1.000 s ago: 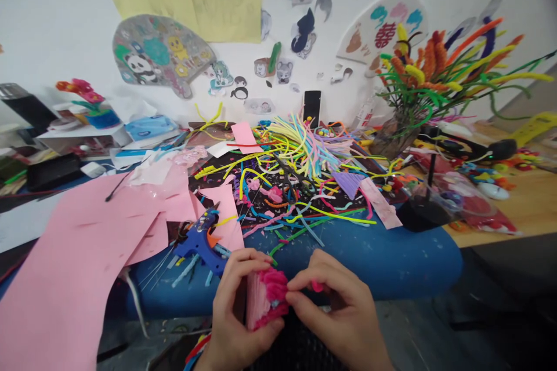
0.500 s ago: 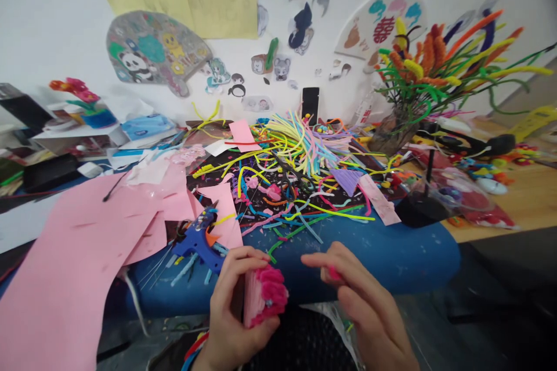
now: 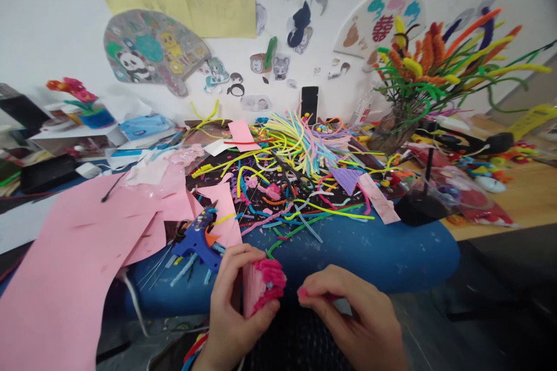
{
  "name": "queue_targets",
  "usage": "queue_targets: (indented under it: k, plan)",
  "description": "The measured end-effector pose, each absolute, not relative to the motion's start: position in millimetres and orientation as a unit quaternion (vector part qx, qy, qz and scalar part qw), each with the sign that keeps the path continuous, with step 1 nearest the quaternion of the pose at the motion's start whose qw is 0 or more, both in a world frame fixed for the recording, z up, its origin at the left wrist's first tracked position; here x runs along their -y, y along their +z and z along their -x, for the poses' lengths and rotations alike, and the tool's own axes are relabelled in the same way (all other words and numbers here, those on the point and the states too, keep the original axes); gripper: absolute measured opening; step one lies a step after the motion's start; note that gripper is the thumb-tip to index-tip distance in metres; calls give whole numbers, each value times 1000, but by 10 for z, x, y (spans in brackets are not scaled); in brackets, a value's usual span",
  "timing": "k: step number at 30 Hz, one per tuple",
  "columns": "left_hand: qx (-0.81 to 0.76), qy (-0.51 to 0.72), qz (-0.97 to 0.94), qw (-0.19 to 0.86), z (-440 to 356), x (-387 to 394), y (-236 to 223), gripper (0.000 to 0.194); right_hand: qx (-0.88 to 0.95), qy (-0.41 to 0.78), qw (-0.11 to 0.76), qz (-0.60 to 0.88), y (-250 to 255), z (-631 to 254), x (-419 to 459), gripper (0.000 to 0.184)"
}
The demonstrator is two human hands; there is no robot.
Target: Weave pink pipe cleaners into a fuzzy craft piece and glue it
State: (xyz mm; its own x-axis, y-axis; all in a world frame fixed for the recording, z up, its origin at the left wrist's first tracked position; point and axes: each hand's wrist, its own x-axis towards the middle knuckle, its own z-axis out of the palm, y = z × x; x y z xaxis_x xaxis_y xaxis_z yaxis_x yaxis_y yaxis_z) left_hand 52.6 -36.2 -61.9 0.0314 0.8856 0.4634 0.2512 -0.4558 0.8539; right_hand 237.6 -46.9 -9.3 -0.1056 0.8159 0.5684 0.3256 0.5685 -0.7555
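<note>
My left hand is closed round a pink paper piece topped with fuzzy magenta pipe cleaner, held just in front of the blue table edge. My right hand sits a little to its right, thumb and forefinger pinched on a small pink bit close to the fuzzy top. A blue glue gun lies on the table just above my left hand.
A heap of coloured pipe cleaners covers the middle of the blue table. Large pink paper sheets spread at the left. A vase of pipe-cleaner flowers and a black stand are at the right.
My right hand pulled away from the fuzzy piece to the right, then came back down beside it with the small pink bit pinched. The left hand kept its hold.
</note>
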Motion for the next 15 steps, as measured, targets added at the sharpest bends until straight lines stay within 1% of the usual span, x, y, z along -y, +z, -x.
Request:
queue_targets:
  k: [2, 6, 8, 11, 15]
  plan:
    - [-419, 553, -645, 322, -516, 355, -624, 38, 709, 234, 530, 402, -72, -2366, 440, 13]
    - [-357, 578, -611, 406, -518, 335, -603, 46, 707, 246, 529, 401, -117, -2345, 386, 12]
    - [-342, 583, -610, 414, -525, 329, -592, 46, 707, 240, 523, 412, -201, -2347, 331, 11]
    - [-342, 590, -629, 373, -531, 322, -598, 45, 723, 190, 496, 443, -399, -2372, 164, 11]
    - [-362, 588, -666, 281, -522, 302, -637, 42, 749, 40, 436, 496, -653, -2411, -102, 17]
